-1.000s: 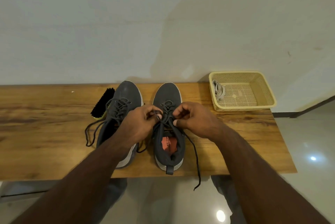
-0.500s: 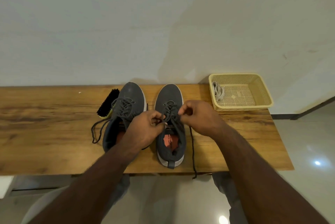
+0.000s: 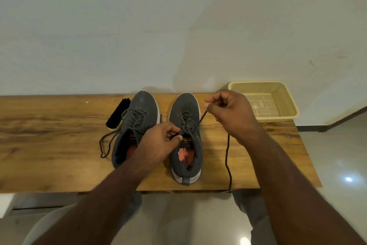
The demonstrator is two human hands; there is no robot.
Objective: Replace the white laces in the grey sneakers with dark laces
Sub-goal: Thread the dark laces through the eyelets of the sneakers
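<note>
Seen from above, looking down at a wooden table (image 3: 49, 145) against a pale wall. Two grey sneakers side by side near the table's middle, toes toward the wall, both threaded with dark laces. Right sneaker (image 3: 185, 137) upright, orange insole showing. Left hand (image 3: 158, 143) at that sneaker's tongue, fingers and thumb curled, pinching the dark lace (image 3: 227, 157) at the crossings. Right hand (image 3: 228, 109) raised just beyond the right sneaker's toe side, fingers curled tight, gripping the same lace; one strand taut from the eyelets to the hand, the loose end trailing down over the table's near edge. Left sneaker (image 3: 137, 123) just beside the right sneaker, its lace ends loose on the table. Black-bristled brush (image 3: 117, 115) touching the left sneaker's far side. Yellow plastic basket (image 3: 286, 102) beyond the right hand, at the table's far right corner.
</note>
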